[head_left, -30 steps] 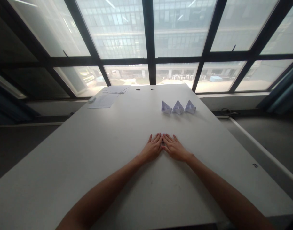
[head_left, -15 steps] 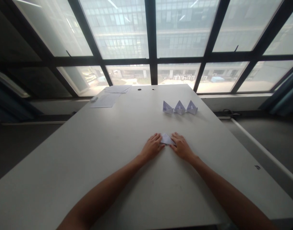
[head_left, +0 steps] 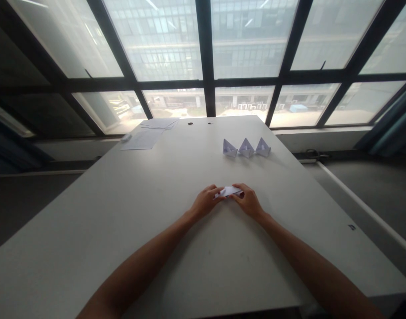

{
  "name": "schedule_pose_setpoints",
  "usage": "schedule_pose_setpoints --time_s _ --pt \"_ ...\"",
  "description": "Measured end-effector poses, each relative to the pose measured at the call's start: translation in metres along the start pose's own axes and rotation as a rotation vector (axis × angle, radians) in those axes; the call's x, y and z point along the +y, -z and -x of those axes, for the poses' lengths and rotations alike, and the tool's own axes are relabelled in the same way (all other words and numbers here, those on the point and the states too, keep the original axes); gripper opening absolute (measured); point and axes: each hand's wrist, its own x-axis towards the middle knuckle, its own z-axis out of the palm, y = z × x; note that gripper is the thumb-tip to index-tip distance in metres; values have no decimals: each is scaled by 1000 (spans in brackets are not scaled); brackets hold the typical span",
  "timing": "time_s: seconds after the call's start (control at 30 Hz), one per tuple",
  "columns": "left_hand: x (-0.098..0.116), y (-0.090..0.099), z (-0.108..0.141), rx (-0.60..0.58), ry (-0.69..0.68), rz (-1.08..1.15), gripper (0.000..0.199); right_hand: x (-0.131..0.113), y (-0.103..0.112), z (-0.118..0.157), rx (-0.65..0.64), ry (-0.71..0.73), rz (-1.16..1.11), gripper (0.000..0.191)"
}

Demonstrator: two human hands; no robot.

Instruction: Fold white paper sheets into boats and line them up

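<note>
A small piece of folded white paper (head_left: 228, 191) is held between my two hands over the middle of the table. My left hand (head_left: 205, 200) pinches its left end, thumb on the near side and fingers on the far side. On the opposite end, my right hand (head_left: 247, 200) grips it the same way, with the fingertips curled over the far edge. The paper looks tilted, and its lower folds are partly hidden by my fingers. Beyond my hands, three folded paper boats (head_left: 246, 149) stand in a row.
Flat white sheets of paper (head_left: 141, 140) lie at the far left of the white table (head_left: 106, 212). Close to them is a small pale object (head_left: 126, 138) that I cannot make out. A small dark mark (head_left: 352, 227) shows near the right edge. Large windows (head_left: 169, 44) rise behind the table.
Both hands have gone from lying pressed over the folded paper to pinching its ends. The paper, earlier a flat triangle on the table, now appears tilted and narrower.
</note>
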Motion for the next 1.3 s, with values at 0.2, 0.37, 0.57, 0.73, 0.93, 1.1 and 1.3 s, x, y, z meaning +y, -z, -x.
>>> schedule_pose_setpoints --time_s 0.2,0.37,0.57,0.73,0.93,1.1,1.3 --pt "-3 6 -5 -23 -109 -15 34 -5 -4 0 45 -66 -122 53" --pt "7 8 -2 0 -140 33 34 -10 -9 -2 63 -95 -255 60" --pt "12 0 -3 153 153 538 34 -13 -7 1 18 3 -135 34" --pt "13 0 -5 219 274 980 38 -15 -5 0 -30 52 -156 39" --pt "15 -7 -3 111 204 855 49 -6 -10 -5 65 -328 -449 61" --pt "16 -6 -4 90 146 787 66 -7 -7 -4 -22 -300 -509 41" --pt "18 0 -7 58 194 583 41 -13 -10 0 -48 -213 -423 35"
